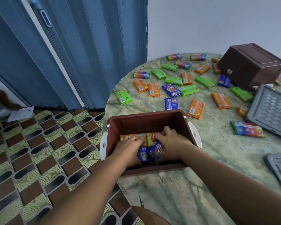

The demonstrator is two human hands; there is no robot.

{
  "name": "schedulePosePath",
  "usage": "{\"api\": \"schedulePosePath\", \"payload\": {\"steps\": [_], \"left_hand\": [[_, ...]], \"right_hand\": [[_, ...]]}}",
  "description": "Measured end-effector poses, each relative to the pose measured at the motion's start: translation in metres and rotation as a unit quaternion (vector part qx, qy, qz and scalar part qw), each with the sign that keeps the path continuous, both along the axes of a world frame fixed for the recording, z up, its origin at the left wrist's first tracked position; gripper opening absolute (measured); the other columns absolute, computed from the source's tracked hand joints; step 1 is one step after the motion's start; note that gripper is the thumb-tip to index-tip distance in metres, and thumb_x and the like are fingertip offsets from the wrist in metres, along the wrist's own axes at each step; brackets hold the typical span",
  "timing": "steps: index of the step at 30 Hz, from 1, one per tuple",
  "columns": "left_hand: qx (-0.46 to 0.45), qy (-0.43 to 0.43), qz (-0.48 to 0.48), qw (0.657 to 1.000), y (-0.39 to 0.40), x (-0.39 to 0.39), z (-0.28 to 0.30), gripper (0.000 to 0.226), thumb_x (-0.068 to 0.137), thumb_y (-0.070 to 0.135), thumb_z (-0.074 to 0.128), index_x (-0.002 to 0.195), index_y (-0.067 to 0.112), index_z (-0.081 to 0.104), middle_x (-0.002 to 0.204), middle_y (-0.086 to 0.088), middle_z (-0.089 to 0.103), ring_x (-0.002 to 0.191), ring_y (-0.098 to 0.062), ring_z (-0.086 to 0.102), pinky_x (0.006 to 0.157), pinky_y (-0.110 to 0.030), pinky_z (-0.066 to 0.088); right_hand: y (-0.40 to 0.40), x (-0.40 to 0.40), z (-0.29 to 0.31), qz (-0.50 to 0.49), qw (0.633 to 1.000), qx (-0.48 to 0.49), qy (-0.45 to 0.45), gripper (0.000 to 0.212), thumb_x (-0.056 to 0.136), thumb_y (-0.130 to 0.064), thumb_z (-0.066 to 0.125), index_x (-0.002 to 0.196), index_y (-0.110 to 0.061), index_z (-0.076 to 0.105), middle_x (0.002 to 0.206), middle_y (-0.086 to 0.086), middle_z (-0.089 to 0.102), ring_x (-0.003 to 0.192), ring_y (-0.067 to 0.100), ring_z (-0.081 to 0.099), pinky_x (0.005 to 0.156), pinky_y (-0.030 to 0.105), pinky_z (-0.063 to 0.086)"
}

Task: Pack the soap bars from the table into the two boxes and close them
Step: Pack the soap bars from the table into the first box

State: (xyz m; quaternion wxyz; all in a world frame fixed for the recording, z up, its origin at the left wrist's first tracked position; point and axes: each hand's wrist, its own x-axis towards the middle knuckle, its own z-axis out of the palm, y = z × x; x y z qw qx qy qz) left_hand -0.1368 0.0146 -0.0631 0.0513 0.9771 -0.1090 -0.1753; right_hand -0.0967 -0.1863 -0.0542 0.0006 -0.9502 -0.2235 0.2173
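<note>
Both our hands inside the open brown box (146, 122) at the table (177, 192) edge, left hand (131, 147) grip curled onto an orange soap bar (133, 137), right hand (172, 143) grip curled round a blue soap bar (156, 151), loose soap bars (189, 90) scattered beyond, second brown box (251, 65) upturned far right

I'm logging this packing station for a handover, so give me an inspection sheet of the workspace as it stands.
Surface: round green marbled table, with wrapped soap bars scattered over its far half.
Job's things: open brown plastic box at the near edge holds orange and blue wrapped bars; second brown plastic box lies overturned at the far right; two grey latticed lids lie at the right; loose green, orange, blue and rainbow bars remain unpacked.
Clutter: nothing seen.
Hands: left hand and right hand are both inside the open box, on the bars.
Cables: nothing seen.
Surroundings: blue folding door, patterned floor, pale wall.
</note>
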Motion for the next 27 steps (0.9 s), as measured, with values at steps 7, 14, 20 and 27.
{"api": "schedulePosePath", "payload": {"steps": [7, 14, 20, 27], "left_hand": [[0.009, 0.002, -0.005, 1.0, 0.0005, 0.0003, -0.0014, 0.07, 0.069, 0.046, 0.082, 0.128, 0.03, 0.05, 0.134, 0.0, 0.047, 0.124, -0.028, 0.041, 0.09, -0.042, 0.043], [0.002, -0.001, -0.005, 1.0, 0.0007, 0.0026, -0.0041, 0.072, 0.069, 0.047, 0.083, 0.131, 0.032, 0.051, 0.133, 0.002, 0.047, 0.122, -0.028, 0.04, 0.09, -0.041, 0.043], [-0.01, -0.005, -0.002, 1.0, 0.0006, 0.0026, -0.0065, 0.062, 0.071, 0.051, 0.082, 0.123, 0.032, 0.053, 0.128, 0.001, 0.049, 0.118, -0.027, 0.041, 0.087, -0.041, 0.044], [-0.009, -0.009, -0.006, 1.0, 0.0007, 0.002, -0.0062, 0.061, 0.072, 0.048, 0.083, 0.122, 0.031, 0.054, 0.124, 0.002, 0.049, 0.116, -0.027, 0.042, 0.084, -0.039, 0.043]], "right_hand": [[-0.0002, 0.0029, -0.0035, 0.061, 0.997, -0.048, -0.011, 0.082, 0.078, -0.05, 0.081, 0.143, -0.039, 0.033, 0.139, 0.01, 0.031, 0.126, 0.033, 0.034, 0.102, 0.048, 0.043], [0.0012, 0.0037, 0.0005, 0.076, 0.996, -0.021, -0.041, 0.087, 0.074, -0.08, 0.067, 0.143, -0.035, 0.041, 0.142, 0.004, 0.044, 0.128, 0.028, 0.039, 0.104, 0.047, 0.037], [0.0011, 0.001, 0.0016, 0.075, 0.997, 0.001, -0.019, 0.079, 0.078, -0.069, 0.073, 0.138, -0.028, 0.042, 0.139, 0.006, 0.047, 0.125, 0.028, 0.047, 0.093, 0.041, 0.045], [0.0017, 0.0029, 0.0025, 0.095, 0.995, 0.005, -0.023, 0.073, 0.08, -0.065, 0.074, 0.138, -0.028, 0.05, 0.138, 0.001, 0.054, 0.121, 0.027, 0.055, 0.088, 0.038, 0.047]]}}
